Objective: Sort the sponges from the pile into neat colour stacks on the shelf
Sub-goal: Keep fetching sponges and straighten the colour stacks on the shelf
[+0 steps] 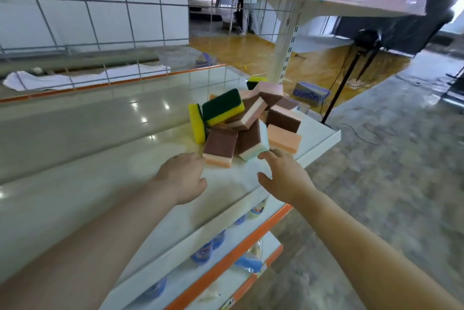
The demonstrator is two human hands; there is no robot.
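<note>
Head view: the sponge pile [247,121] sits on the white shelf [105,184], toward its right end and near the front edge. The sponges lie jumbled, leaning on one another at odd angles. Two yellow sponges with dark green tops [222,106] are at the left of the heap, one of them standing on edge, and a third shows at the back. The others have brown tops over orange, pink or white foam.

The left hand [184,176] reaches in from below, fingers loosely bent and gripping nothing; its fingertips are just beside the brown-and-orange sponge [219,147] at the front of the pile, though actual contact cannot be told. The right hand [282,174] is likewise open, with thumb and fingers spread apart, its fingertips next to the brown-and-white sponge [252,141] and the orange sponge [283,139].

Below, a lower shelf [272,242] holds bottles [202,254]. A cardboard box [310,93] sits on the floor beyond the shelf.
</note>
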